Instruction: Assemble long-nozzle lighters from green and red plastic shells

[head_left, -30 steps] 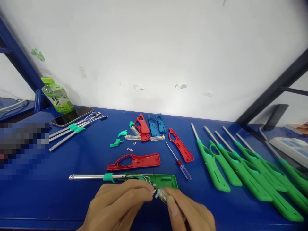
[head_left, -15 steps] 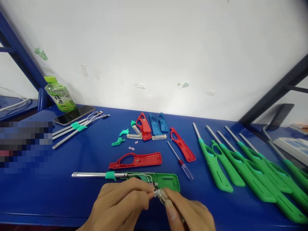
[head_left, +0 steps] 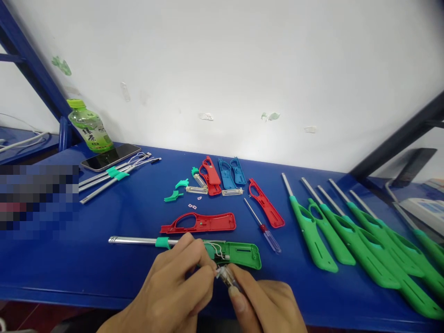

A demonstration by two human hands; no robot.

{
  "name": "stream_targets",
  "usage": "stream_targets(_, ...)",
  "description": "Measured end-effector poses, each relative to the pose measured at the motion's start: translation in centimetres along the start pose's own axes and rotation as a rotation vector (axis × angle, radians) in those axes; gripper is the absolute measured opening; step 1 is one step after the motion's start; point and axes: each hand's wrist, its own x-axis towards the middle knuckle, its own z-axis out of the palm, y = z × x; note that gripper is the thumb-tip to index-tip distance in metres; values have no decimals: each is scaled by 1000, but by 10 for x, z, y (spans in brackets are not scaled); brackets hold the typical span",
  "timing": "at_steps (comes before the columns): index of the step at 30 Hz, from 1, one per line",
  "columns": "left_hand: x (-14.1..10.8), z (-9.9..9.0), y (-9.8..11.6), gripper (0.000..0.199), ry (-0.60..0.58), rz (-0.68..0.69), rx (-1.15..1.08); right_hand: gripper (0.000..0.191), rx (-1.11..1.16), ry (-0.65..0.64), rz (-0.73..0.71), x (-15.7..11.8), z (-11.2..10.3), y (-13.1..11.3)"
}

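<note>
My right hand (head_left: 263, 300) is closed on a small clear plastic lighter tank (head_left: 227, 276) near the front edge of the table. The fingertips of my left hand (head_left: 180, 282) pinch at the white end of that tank; whether they hold a separate small piece cannot be made out. Just behind my hands lies an open green lighter shell (head_left: 243, 255), with a metal tube (head_left: 133, 240), a teal collar (head_left: 162, 243) and white wires (head_left: 218, 251). My left fingers cover part of the shell. Behind it lies a red half shell (head_left: 215, 222).
Several green lighters (head_left: 367, 236) lie at the right. A screwdriver (head_left: 268, 236) and another red shell (head_left: 267, 203) are right of centre. Blue shells (head_left: 227, 175) and teal triggers (head_left: 172, 196) lie farther back. Metal tubes (head_left: 104, 185), a phone (head_left: 111, 156) and a bottle (head_left: 90, 129) stand or lie left.
The view has shifted slightly. My left hand has moved a little up over the green shell, and the clear tank has moved slightly left and up in my right hand.
</note>
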Motion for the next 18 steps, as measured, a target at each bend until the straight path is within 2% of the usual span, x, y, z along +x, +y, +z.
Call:
stream_targets(10,-1,-1,0,40,-17,13,39,38,77,-121,-36,7,-7,2)
stream_targets(18,0,-4,0,38,-39,17,-3,43,83,-180,-7,6,-10,0)
